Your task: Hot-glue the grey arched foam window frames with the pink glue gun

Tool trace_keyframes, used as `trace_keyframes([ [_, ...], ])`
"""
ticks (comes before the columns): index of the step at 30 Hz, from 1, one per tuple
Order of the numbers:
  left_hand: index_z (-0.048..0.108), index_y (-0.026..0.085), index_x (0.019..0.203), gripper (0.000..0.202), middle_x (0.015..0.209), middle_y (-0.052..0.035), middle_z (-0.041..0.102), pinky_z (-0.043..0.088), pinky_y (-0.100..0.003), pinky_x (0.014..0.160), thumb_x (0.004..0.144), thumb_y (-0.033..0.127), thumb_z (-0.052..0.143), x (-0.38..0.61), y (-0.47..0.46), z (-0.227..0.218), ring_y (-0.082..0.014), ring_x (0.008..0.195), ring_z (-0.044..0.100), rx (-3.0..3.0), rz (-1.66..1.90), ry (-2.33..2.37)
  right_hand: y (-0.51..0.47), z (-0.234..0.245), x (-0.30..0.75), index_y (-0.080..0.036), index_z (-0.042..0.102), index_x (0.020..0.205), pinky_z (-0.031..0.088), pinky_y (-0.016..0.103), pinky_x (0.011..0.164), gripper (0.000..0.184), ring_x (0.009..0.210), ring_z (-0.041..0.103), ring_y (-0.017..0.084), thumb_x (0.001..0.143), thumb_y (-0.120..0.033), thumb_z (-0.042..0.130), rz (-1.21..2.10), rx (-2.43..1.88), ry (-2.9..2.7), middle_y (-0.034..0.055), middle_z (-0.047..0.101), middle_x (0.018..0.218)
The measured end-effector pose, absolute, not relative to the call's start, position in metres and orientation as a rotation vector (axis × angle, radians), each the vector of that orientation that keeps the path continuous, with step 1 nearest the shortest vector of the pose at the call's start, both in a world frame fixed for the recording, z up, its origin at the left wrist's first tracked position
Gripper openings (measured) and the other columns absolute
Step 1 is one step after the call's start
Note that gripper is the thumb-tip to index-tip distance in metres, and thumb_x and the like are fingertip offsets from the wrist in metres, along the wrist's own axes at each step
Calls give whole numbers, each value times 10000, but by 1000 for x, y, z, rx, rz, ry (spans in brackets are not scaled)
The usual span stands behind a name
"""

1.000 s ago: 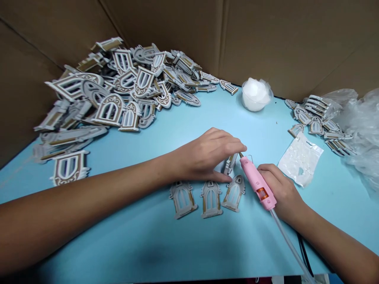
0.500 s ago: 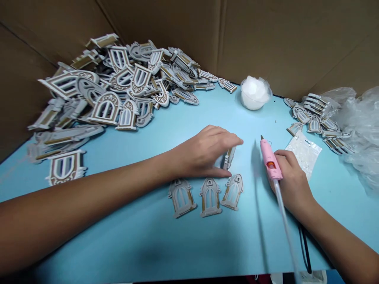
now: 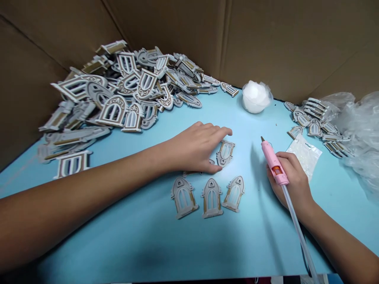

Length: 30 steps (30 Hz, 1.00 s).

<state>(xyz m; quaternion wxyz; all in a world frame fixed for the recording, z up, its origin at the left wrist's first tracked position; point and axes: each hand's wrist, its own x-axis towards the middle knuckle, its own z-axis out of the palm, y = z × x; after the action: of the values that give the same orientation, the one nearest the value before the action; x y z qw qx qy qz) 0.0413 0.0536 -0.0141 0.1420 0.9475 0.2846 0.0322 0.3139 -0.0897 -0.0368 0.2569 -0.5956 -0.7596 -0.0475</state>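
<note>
My left hand (image 3: 201,146) is over the middle of the table, thumb and fingers apart, holding nothing. Just beyond its thumb a small arched window-frame piece (image 3: 225,154) lies flat, its point toward me. Part of at least one more piece shows beneath the hand, mostly hidden. In front of it, three grey arched window pieces (image 3: 212,199) lie in a row with their backs up and points away from me. My right hand (image 3: 291,183) is wrapped round a pink hot glue gun (image 3: 271,159), nozzle pointing away. A long clear glue stick (image 3: 297,225) sticks out of its rear.
A large heap of white-and-brown window pieces (image 3: 114,110) fills the back left. A plastic bowl of white fluffy material (image 3: 257,96) stands at the back. Smaller pieces (image 3: 314,128), a white packet (image 3: 306,156) and clear plastic bags (image 3: 363,130) lie at right. Cardboard walls (image 3: 189,29) enclose the table.
The piece that stood tilted between my left thumb and fingers now lies flat, let go. My left hand has drawn slightly left. My right hand keeps the glue gun, its rear swung right.
</note>
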Motion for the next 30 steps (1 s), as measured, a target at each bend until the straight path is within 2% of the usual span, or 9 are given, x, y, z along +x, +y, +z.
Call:
trace_keyframes([
  [9, 588, 205, 796, 17, 931, -62, 667, 412, -361, 787, 806, 195, 599, 42, 53, -17, -252, 903, 611, 2728, 201, 727, -89, -36, 314, -226, 613, 1117, 575, 382, 640, 199, 948, 662, 266, 939, -168, 548, -140, -1581, -2060, 115, 633, 1121],
  [11, 579, 195, 671, 139, 945, -75, 664, 404, -368, 772, 808, 211, 599, 41, 54, -19, -254, 905, 602, 2764, 211, 708, -89, -36, 314, -225, 613, 1123, 574, 380, 647, 204, 948, 664, 265, 938, -164, 553, -152, -1559, -2063, 111, 638, 1111],
  [13, 665, 196, 719, 161, 1046, -98, 675, 419, -385, 808, 847, 278, 611, 40, 54, -21, -275, 962, 605, 2796, 224, 717, -90, -36, 314, -227, 613, 1140, 575, 372, 664, 224, 943, 668, 255, 937, -150, 558, -181, -1528, -2052, 103, 647, 1101],
  [15, 755, 221, 1035, 265, 1291, -139, 635, 438, -429, 898, 888, 403, 631, 42, 52, -22, -336, 1116, 585, 2829, 215, 719, -91, -36, 314, -229, 614, 1161, 579, 363, 700, 252, 948, 674, 243, 936, -126, 563, -232, -1481, -2025, 94, 658, 1092],
  [17, 606, 257, 1425, 599, 1517, -178, 499, 431, -491, 987, 889, 522, 652, 43, 51, -22, -402, 1276, 509, 2846, 180, 725, -92, -36, 314, -231, 619, 1171, 583, 360, 735, 262, 957, 679, 239, 940, -116, 569, -277, -1439, -2000, 89, 667, 1085],
  [19, 447, 266, 1568, 787, 1581, -190, 440, 416, -515, 1037, 885, 597, 652, 42, 51, -18, -421, 1348, 454, 2836, 130, 748, -92, -37, 314, -233, 625, 1167, 584, 364, 748, 249, 963, 682, 241, 948, -125, 572, -283, -1428, -1998, 88, 669, 1079],
  [24, 550, 277, 1465, 861, 1363, -137, 631, 487, -390, 874, 739, 701, 739, 17, 64, 1, -366, 1171, 602, 2726, -53, 812, -91, -39, 315, -235, 626, 1143, 587, 366, 729, 209, 965, 682, 242, 959, -161, 563, -220, -1447, -2013, 90, 664, 1083],
  [27, 634, 296, 1315, 737, 1187, -81, 687, 447, -300, 631, 647, 541, 829, 2, 70, 9, -281, 873, 683, 2608, -159, 842, -89, -40, 315, -236, 618, 1155, 589, 369, 711, 215, 946, 683, 240, 954, -178, 570, -207, -1449, -2019, 89, 663, 1084],
  [30, 662, 266, 1203, 505, 1078, -66, 703, 404, -280, 561, 722, 390, 749, 5, 68, 9, -227, 728, 662, 2545, -195, 910, -88, -40, 314, -235, 615, 1152, 588, 360, 699, 217, 927, 683, 234, 947, -175, 576, -194, -1447, -2025, 85, 661, 1073],
])
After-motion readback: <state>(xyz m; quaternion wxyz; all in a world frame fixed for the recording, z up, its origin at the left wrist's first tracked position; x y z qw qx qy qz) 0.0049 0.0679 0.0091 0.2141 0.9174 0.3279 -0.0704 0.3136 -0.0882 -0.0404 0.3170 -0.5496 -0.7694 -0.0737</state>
